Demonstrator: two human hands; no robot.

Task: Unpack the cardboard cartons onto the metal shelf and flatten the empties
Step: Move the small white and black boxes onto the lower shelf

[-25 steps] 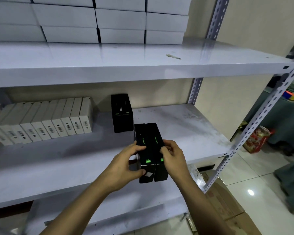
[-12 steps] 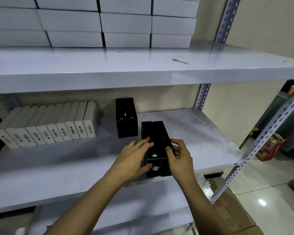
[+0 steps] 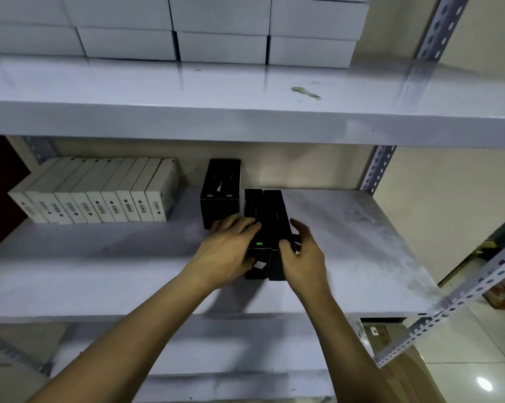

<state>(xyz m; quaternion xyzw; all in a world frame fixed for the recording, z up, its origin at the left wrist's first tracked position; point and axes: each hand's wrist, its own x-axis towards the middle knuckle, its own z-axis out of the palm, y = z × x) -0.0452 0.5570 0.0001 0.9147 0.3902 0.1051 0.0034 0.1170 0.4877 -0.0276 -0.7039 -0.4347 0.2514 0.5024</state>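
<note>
Two black boxes (image 3: pixel 270 219) lie side by side on the middle board of the grey metal shelf (image 3: pixel 361 251), each with a small green mark on top. My left hand (image 3: pixel 228 251) grips the left box, fingers over its top and thumb at its near end. My right hand (image 3: pixel 302 254) holds the right box from its right side, thumb on top. Behind them stands another pair of black boxes (image 3: pixel 220 190), upright near the back wall.
A row of several white boxes (image 3: pixel 100 196) stands at the back left of the middle board. Stacked white boxes (image 3: pixel 216 27) fill the top shelf. A perforated post (image 3: pixel 449 309) edges the shelf's right front. Brown cardboard cartons (image 3: pixel 402 370) sit on the floor below right.
Both hands have carried the two black boxes from the shelf's front edge further in along the middle board, toward the upright black pair. My view has moved closer.
</note>
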